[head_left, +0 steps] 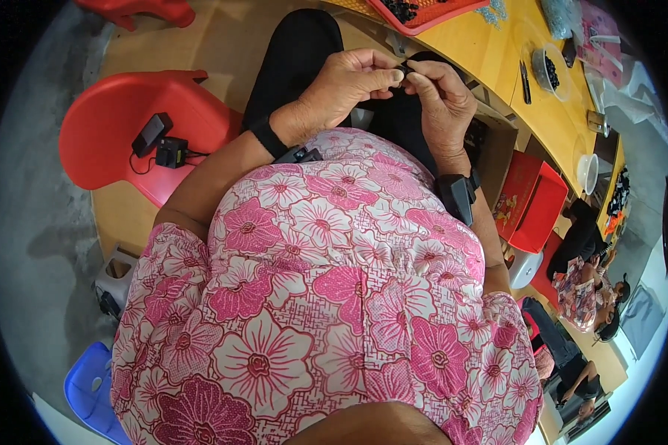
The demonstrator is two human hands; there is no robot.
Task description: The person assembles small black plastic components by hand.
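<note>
Both my hands meet above my lap, close to the edge of the yellow table [490,52]. Thumb and fingers of my left hand [352,80] pinch a small black piece [404,71]. From the other side my right hand [443,100] closes thumb and forefinger on the same piece. It is mostly covered by the fingertips, and too small for me to tell its kind. Each wrist wears a black strap with a device on it. Just beyond the hands, a red tray [427,16] on the table holds black bits.
On the left a red chair [100,137] carries two black devices with cables. Over the table lie a black pen [525,81], a clear bowl [548,70] of black pieces and a white bowl [587,172]. A red box [531,204] stands at right; other people sit beyond.
</note>
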